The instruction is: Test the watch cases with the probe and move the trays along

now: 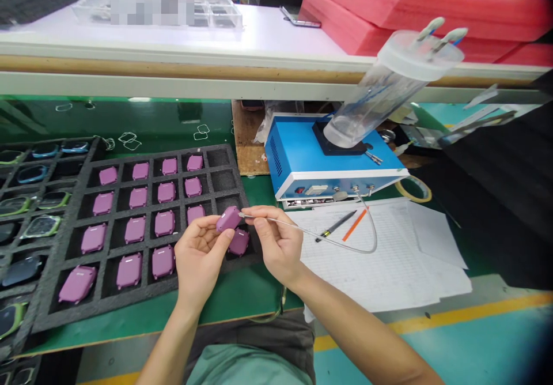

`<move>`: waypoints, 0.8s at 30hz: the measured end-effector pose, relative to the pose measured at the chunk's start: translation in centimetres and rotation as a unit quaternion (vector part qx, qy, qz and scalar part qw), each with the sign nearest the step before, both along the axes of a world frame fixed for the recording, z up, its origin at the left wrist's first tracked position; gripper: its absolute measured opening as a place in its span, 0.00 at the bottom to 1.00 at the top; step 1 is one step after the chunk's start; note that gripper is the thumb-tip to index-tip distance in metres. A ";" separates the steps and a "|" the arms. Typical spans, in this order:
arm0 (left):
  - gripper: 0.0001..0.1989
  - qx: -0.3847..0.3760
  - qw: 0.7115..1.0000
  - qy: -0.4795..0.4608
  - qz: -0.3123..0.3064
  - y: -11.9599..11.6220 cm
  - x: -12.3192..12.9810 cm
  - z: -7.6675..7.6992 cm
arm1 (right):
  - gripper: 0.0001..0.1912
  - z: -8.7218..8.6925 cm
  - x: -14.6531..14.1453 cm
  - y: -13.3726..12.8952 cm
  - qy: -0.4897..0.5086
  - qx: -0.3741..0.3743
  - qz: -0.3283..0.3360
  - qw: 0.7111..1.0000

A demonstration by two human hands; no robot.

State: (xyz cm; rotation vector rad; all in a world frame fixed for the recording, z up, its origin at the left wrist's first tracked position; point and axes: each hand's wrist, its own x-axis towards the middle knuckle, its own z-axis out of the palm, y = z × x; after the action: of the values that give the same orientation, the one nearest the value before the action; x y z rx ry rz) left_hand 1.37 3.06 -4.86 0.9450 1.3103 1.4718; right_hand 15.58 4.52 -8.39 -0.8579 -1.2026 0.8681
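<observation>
Purple case: a purple watch case [228, 219] sits in the person's left hand, above the corner of a black foam tray.

Left hand: the left hand [199, 258] is palm up and curled, and its fingers hold the case.

Right hand: the right hand [279, 246] pinches a thin metal tool [259, 218] between the thumb and fingers.

Tool tip: the tip is right at the edge of the case.

Hose: a thin hose [345, 248] runs from the tool in a loop to the front of a blue box [298, 154].

Blue box: it stands on the table behind the hands. A big clear plastic tube [380, 91] leans on top of it.

Black tray: the black foam tray [224, 169] has square holes, and most hold a purple case. One more purple case [239, 242] lies just under the hands.

Next tray: a second black tray [26, 241] beside it holds watches with bright rims.

Table: the green table [246, 295] has papers [358, 270] on it, with a black pen [334, 226] and an orange pen [354, 225] on top.

Back: red foam [415, 10] lies on a white shelf [216, 33].
</observation>
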 end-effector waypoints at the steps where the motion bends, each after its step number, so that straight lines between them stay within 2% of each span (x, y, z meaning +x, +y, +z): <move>1: 0.17 -0.001 1.000 0.002 0.000 0.0 0.0 0.0 | 0.08 0.0 0.0 0.0 0.002 0.001 0.001 1.000; 24: 0.17 -0.003 1.000 -0.008 -0.003 0.0 0.0 0.0 | 0.08 0.1 0.0 0.0 -0.004 -0.005 -0.004 1.000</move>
State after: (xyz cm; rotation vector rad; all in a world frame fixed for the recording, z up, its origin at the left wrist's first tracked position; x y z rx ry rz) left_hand 1.33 3.05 -4.82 0.9313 1.2984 1.4663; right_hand 15.54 4.52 -8.27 -0.8752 -1.2018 0.8657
